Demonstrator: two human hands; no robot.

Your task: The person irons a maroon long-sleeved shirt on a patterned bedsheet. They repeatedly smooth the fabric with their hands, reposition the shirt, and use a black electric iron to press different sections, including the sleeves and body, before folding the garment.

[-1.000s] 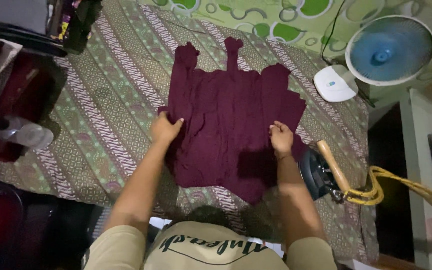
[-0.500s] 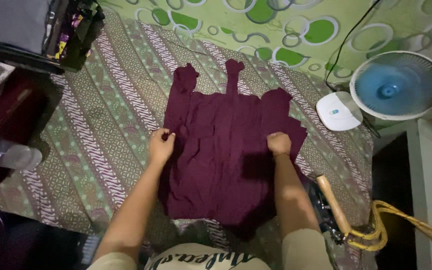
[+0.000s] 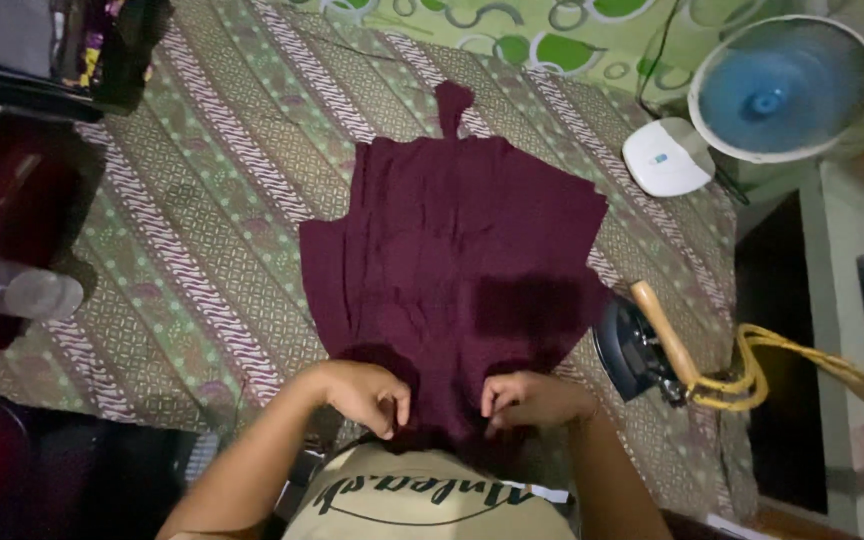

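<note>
A maroon garment lies spread flat on a patterned cloth with green and brown diagonal bands, its narrow strap end pointing away from the person and its wide lower edge drawn up close to the person's body; the left hand sits at the near left corner of that edge, fingers curled inward and pinching the fabric between thumb and fingertips; the right hand mirrors it just beside, at the near right part of the edge, fingers likewise bent in and closed on a fold of the same fabric; the two hands are near each other with only a short stretch of garment between them, and how much cloth each one has gathered cannot be told, since the hem is dark and partly hidden under the knuckles; to the right of the garment, touching or almost touching its edge, stands an iron with a wooden handle and a yellow cord that trails off to the right; farther up on the right are a small white flat device and a round fan with blue blades, well apart from the hands; at the left edge a clear plastic bottle lies beside dark red bags
</note>
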